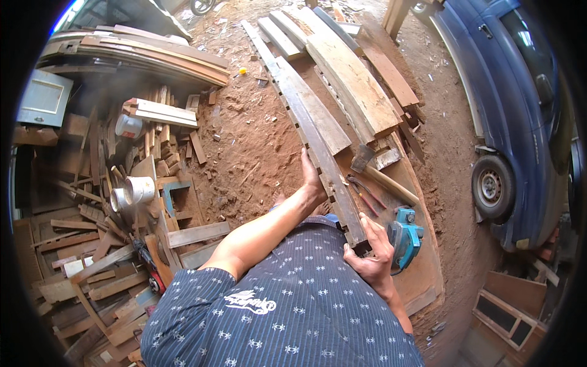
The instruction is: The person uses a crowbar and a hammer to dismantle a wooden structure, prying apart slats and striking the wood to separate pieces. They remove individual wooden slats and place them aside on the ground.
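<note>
A long, dark wooden board (342,202) with notches along its left edge slants from my body toward the far boards. My left hand (312,177) holds that notched edge partway along, with its fingers stretched up the side. My right hand (374,254) grips the near end, thumb and fingers around it. Just right of this hand, a teal power planer (406,238) stands on the wooden bench (422,269). A hammer (391,183) with a wooden handle and pincers (367,192) with red handles lie beyond it, beside the board.
Thick planks (351,76) are stacked at the bench's far end. Left, scrap wood (110,244) is heaped with white buckets (139,189), below a stack of long boards (140,55). A blue vehicle (513,110) stands right on the dirt floor (251,147).
</note>
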`<state>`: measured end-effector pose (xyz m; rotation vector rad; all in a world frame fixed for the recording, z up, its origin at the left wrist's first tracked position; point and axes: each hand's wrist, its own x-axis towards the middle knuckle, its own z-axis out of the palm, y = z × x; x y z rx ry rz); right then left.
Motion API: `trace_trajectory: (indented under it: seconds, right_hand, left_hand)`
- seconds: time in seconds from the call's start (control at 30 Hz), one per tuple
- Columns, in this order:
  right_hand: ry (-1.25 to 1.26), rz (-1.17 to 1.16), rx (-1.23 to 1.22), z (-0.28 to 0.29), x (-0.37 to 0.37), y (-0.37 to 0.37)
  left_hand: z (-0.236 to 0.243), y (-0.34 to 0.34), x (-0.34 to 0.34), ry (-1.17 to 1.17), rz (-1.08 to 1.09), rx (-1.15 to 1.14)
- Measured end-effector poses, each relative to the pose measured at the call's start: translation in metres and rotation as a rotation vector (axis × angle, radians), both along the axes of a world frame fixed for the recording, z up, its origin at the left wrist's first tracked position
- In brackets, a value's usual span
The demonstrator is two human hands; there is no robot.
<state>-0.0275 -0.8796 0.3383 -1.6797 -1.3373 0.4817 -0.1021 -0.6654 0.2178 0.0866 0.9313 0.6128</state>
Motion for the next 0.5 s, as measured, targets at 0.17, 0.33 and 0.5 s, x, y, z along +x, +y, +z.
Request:
trace_trajectory:
  seconds: [0.17, 0.33, 0.5]
  right_hand:
    - [-0.006, 0.032, -0.026, -0.003, 0.005, -0.001]
    - [-0.035, 0.016, -0.035, 0.002, 0.013, -0.001]
    - [-0.022, -0.004, -0.044, 0.006, 0.019, 0.003]
  left_hand:
    - [-0.005, -0.001, 0.002, -0.044, 0.010, -0.010]
    - [-0.007, -0.001, 0.013, -0.034, -0.019, -0.026]
    - [-0.009, 0.002, 0.016, -0.043, -0.008, 0.053]
